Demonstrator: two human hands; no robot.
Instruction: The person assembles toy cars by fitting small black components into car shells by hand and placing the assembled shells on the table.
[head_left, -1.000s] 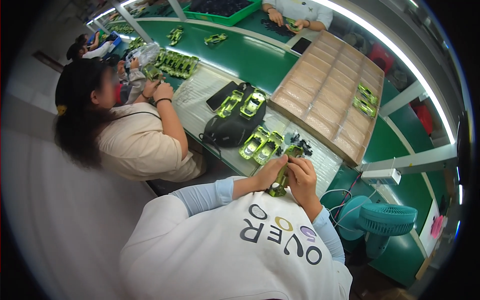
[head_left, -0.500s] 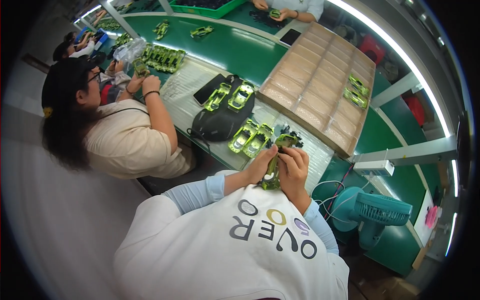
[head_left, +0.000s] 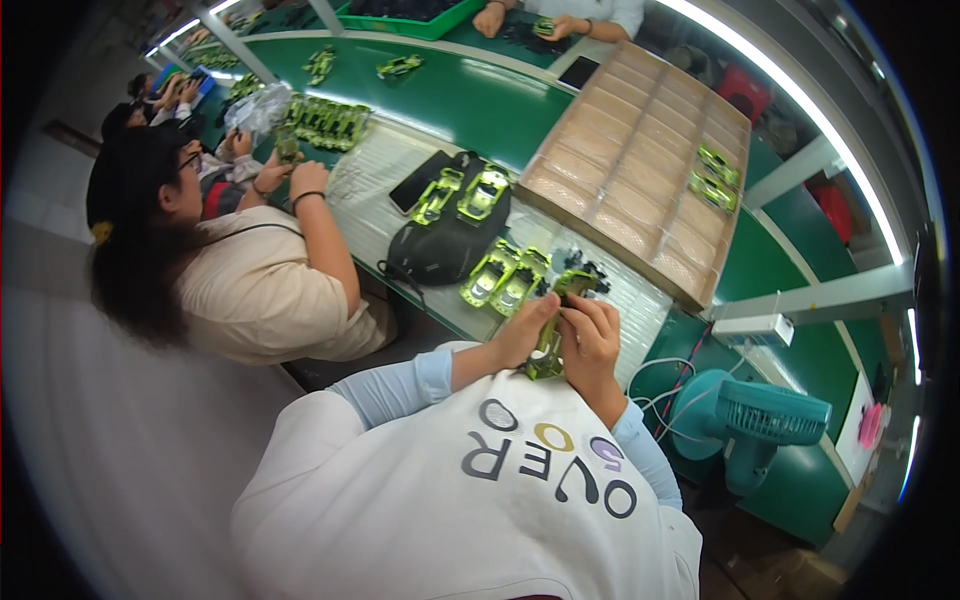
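Close in front of my chest, a bright green toy car body (head_left: 545, 359) is held upright between both hands. My left hand (head_left: 520, 333) grips its left side, with the thumb near the upper part. My right hand (head_left: 591, 338) is closed on the other side, fingertips pressed together at the car body; any small part between them is hidden. Just beyond my hands lie small black plastic parts (head_left: 593, 270). To their left, two green car bodies (head_left: 505, 275) sit side by side on the pale ribbed mat (head_left: 634, 330).
A black bag (head_left: 440, 246) carries two more car bodies (head_left: 484, 193), beside a dark phone (head_left: 418, 181). The divided cardboard tray (head_left: 590, 215) holds two cars at its right. A teal fan (head_left: 765, 415) stands right. A co-worker (head_left: 255, 270) sits left; another works across the table.
My hands keep nearly the same grip on the toy car body, with only slight finger movement. The view has shifted a little. The co-worker across the table has moved their hands apart.
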